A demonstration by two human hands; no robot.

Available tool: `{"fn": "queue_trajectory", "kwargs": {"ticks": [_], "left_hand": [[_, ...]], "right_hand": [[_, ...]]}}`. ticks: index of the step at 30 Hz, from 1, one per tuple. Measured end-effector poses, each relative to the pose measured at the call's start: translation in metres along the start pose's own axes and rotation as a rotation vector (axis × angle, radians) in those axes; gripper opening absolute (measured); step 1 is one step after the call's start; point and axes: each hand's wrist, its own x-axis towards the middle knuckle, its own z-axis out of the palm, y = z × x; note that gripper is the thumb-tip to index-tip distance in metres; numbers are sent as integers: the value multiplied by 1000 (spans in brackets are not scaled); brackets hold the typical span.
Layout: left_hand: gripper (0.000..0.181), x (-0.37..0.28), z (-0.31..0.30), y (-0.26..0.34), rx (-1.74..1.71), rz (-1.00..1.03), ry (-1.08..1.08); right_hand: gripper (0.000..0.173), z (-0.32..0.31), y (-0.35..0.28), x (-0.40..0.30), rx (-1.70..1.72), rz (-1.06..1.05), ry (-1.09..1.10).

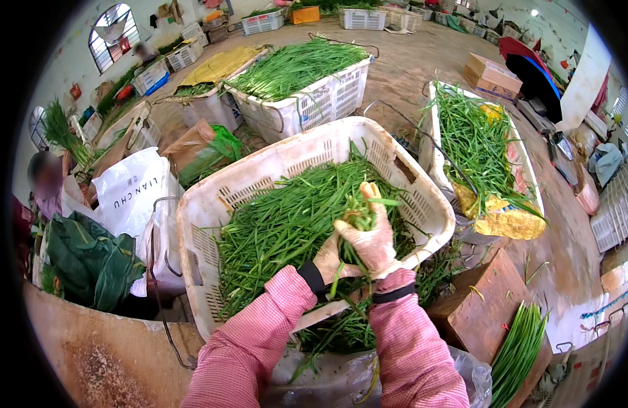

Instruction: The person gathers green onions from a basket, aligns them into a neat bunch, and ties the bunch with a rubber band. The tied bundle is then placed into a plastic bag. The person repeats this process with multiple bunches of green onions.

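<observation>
A white plastic crate (pixel 314 143) full of loose green leafy stalks (pixel 278 224), which look like garlic chives, stands before me. Over its near right part, my right hand (pixel 372 239) grips a small bunch of the stalks (pixel 359 217), their pale ends pointing up and away from me. My left hand (pixel 332 260) is just left of it and lower, cupped against the lower part of the same bunch, with its thumb towards me. Both hands appear thinly gloved. More stalks (pixel 339 326) lie below the crate's near rim, beside clear plastic sheeting (pixel 324 377).
A wooden box (pixel 485 301) stands at the near right, with a neat bundle of green stalks (pixel 518 352) beside it. Filled crates stand behind (pixel 329 97) and right (pixel 531 168). A bent metal hook (pixel 153 275) leans at left. Another person (pixel 51 201) is at far left.
</observation>
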Motion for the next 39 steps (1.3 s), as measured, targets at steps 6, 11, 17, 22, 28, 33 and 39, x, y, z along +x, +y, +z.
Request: {"fn": "queue_trajectory", "kwargs": {"ticks": [6,11,17,22,28,33,39], "left_hand": [[79,-53,46,19,193,32,85],[93,-95,89,122,686,211,-388],[62,-181,93,250,488,565,-173],[121,-223,117,217,423,846,-206],[146,-245,165,87,590,796,-91],[76,-306,124,39,-202,567,85],[64,-421,66,81,-534,933,337]], "right_hand": [[31,17,-20,-30,-143,93,82],[24,-37,-152,-35,100,-223,166],[28,-115,-374,-77,86,-596,289],[20,-94,-375,-116,-209,-425,40],[31,-21,-369,-141,-260,-287,-307],[93,105,-363,-181,-223,-628,-802],[129,135,-351,-205,-400,-670,-1053]]}}
